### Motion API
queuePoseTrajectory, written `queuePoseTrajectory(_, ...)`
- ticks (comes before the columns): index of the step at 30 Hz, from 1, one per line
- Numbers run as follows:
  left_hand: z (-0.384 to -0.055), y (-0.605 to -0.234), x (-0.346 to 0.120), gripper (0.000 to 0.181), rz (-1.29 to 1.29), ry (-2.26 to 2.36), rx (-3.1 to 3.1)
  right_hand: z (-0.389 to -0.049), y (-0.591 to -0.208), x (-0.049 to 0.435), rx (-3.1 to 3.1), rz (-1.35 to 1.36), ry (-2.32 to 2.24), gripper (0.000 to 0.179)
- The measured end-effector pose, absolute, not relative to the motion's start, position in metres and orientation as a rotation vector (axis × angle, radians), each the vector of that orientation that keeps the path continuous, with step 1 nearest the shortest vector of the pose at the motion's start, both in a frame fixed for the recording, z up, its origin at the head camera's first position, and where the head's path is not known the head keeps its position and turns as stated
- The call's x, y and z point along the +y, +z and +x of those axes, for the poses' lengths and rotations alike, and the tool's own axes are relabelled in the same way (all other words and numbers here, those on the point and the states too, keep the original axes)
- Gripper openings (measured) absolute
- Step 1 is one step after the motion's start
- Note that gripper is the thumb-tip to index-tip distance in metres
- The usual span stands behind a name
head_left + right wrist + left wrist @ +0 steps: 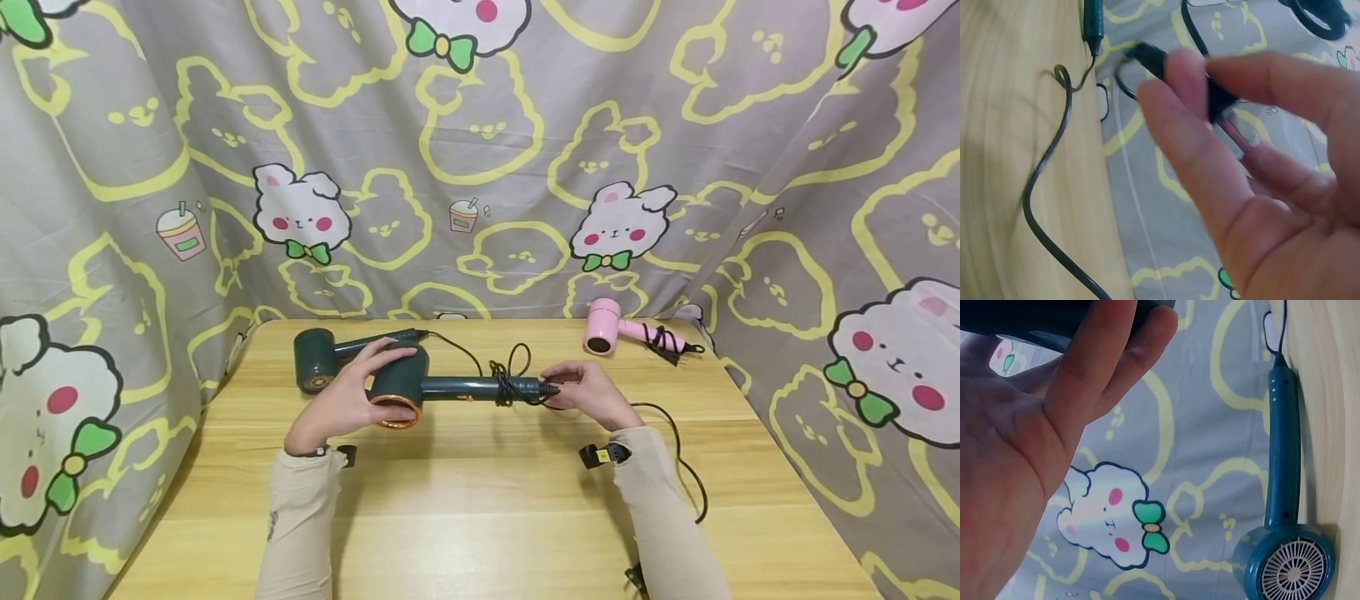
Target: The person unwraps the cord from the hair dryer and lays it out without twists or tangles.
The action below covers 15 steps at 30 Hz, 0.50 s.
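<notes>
Spanning the gap from left hand point(343, 402) to right hand point(588, 396), a glossy dark-green hair dryer point(453, 388) with a copper-coloured rim was held above a pale, wood-grained bench point(480, 517). Its broad head was clamped by the left fingers, probably because most weight was carried there; a black cord end point(1222, 103) near the handle's tip was pinched by the right fingers. Behind, a second dark-green hair dryer point(315, 358) was laid, its cord left loose. Farther right, a pale-pink hair dryer point(602, 325) was seen, its cord bundled, presumably for neatness. The bench was enclosed by grey fabric curtains point(517, 200) printed with yellow outlines and white rabbits.
</notes>
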<state>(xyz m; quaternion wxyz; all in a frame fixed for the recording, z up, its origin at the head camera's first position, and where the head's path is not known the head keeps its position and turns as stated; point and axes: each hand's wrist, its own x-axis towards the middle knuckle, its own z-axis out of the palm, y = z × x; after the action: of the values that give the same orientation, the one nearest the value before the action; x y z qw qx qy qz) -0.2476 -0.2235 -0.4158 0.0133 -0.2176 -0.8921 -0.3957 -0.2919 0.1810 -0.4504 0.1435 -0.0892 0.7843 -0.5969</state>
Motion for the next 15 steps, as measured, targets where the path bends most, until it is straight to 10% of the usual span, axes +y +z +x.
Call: queuePoseTrajectory(15, -0.253, -0.421, -0.211, 0.087, -0.769, -1.2, -2.786, -0.283, -0.433, 0.174, 2.393, -0.457, -2.101, 0.034)
